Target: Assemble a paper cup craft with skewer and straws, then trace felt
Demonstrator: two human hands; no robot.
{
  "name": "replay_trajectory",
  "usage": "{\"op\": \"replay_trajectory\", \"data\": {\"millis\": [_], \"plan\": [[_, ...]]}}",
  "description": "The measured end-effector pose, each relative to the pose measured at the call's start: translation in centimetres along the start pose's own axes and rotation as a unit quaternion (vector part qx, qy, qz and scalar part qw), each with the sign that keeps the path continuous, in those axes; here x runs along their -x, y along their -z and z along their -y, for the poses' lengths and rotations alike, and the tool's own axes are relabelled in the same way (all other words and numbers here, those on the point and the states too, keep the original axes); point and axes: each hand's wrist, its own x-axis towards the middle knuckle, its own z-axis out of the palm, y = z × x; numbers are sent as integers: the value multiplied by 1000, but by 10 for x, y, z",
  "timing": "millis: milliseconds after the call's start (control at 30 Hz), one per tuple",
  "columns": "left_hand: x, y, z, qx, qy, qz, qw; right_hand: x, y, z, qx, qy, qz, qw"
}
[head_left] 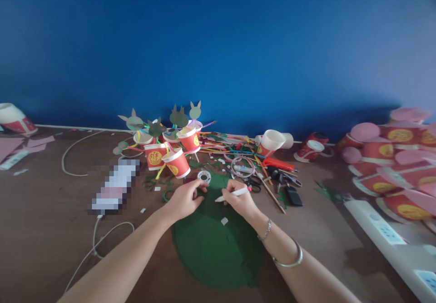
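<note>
A large rounded sheet of dark green paper (218, 257) lies on the table in front of me. My right hand (238, 198) is closed around a white marker pen (235, 195) with a red end, its tip pointing left just over the paper's upper part. Nothing shows in my left hand (186, 198), which rests at the upper left of the sheet with loosely bent fingers and the thumb apart. Beside its fingertips lies a white tape roll (204, 176). A small white scrap (224, 221) sits on the green paper.
Red paper cups with green animal heads (175, 162) stand behind my left hand. Scissors (254, 184), an orange tool (279, 164) and sticks lie behind my right. A phone (116, 187) with a cable is left; a power strip (371, 226) and pink-trimmed cups (378, 151) are right.
</note>
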Motion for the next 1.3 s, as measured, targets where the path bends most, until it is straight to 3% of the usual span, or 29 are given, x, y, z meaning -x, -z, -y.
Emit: {"op": "replay_trajectory", "data": {"millis": [633,1300], "plan": [[0,0,-1,0,-2,-4,1000,1,-1,1,38,17,23,999],[0,1,-3,-2,6,-3,1000,-1,-4,-3,76,14,-38,996]]}}
